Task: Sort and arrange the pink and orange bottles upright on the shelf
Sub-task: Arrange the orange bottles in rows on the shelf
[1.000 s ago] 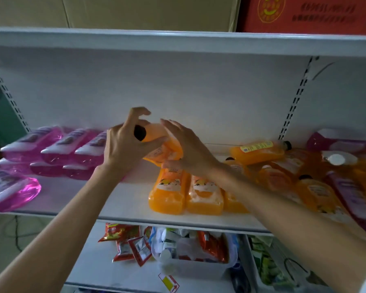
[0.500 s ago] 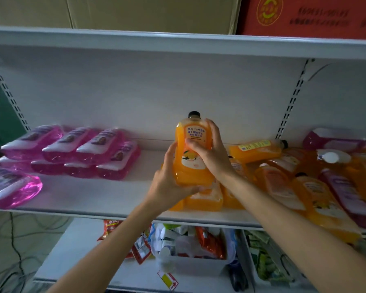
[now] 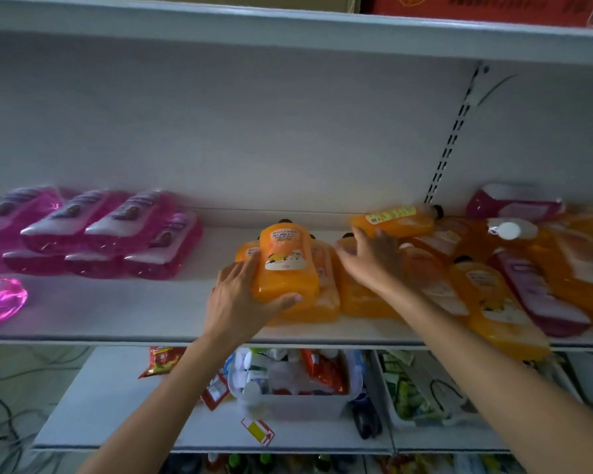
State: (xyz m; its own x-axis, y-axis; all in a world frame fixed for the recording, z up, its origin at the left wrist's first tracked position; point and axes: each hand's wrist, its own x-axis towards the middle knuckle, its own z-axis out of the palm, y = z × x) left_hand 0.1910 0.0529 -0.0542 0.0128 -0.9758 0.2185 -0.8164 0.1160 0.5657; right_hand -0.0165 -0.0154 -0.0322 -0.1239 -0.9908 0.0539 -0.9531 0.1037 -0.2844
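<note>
Left hand (image 3: pixel 243 299): gripped the orange bottle (image 3: pixel 286 265) near its base, with the thumb under the bottom edge and the fingers along its left side.
Orange bottle: lay label-up, cap toward the back wall, on top of the orange stack (image 3: pixel 326 302) on the shelf (image 3: pixel 117 309).
Right hand (image 3: pixel 370 258): just right of the orange bottle, fingers spread and loose, resting on the neighbouring bottle (image 3: pixel 360 297) and holding nothing.
Pink bottles (image 3: pixel 100 230): well left of the orange bottle, lying flat in stacked rows.
Mixed heap (image 3: pixel 510 292): right of the orange bottle, beyond the right hand, with orange and pink bottles tumbled together.

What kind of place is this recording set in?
Probably a small shop or stockroom: a white metal shelf with a slotted upright, many identical pink bottles and orange bottles, snack packets below.
</note>
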